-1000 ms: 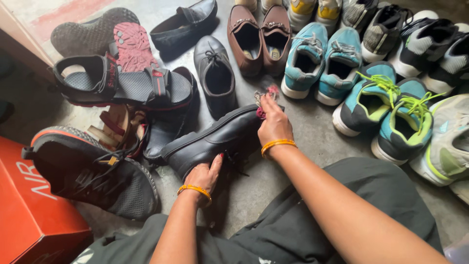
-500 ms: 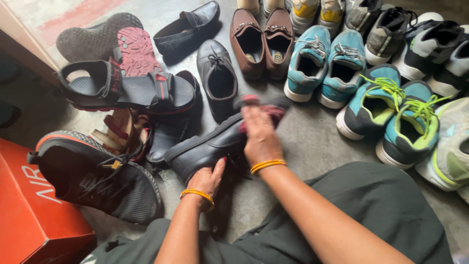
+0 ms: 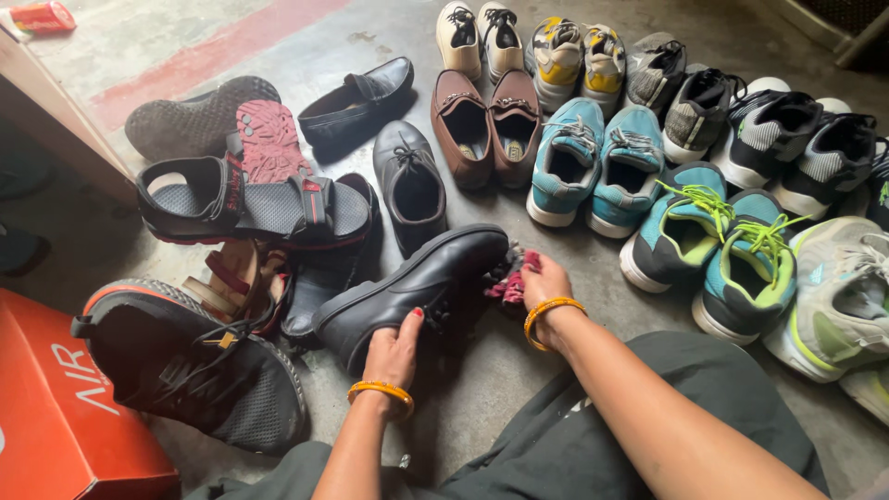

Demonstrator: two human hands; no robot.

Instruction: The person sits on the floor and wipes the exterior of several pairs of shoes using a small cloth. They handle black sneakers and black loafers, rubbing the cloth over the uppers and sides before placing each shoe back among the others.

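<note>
A black leather lace-up shoe [image 3: 407, 285] lies on its side on the concrete floor in front of me. My left hand [image 3: 395, 344] grips its heel end, thumb against the upper, an orange bangle on the wrist. My right hand [image 3: 544, 285] is closed on a dark red and grey cloth [image 3: 511, 278], pressed against the shoe's side near the toe. My dark green clothing fills the bottom of the view.
Many shoes ring the spot: a second black lace-up shoe [image 3: 412, 181], brown loafers [image 3: 482, 120], teal sneakers [image 3: 593, 157], sneakers with lime laces [image 3: 713, 245], black sandals [image 3: 250, 199], a black mesh sneaker [image 3: 194, 366]. An orange shoebox [image 3: 56, 407] sits at the lower left.
My right hand with the cloth has slid from the far edge of the shoe down to its near side by the toe. The left hand stays on the heel. The view tilted up.
</note>
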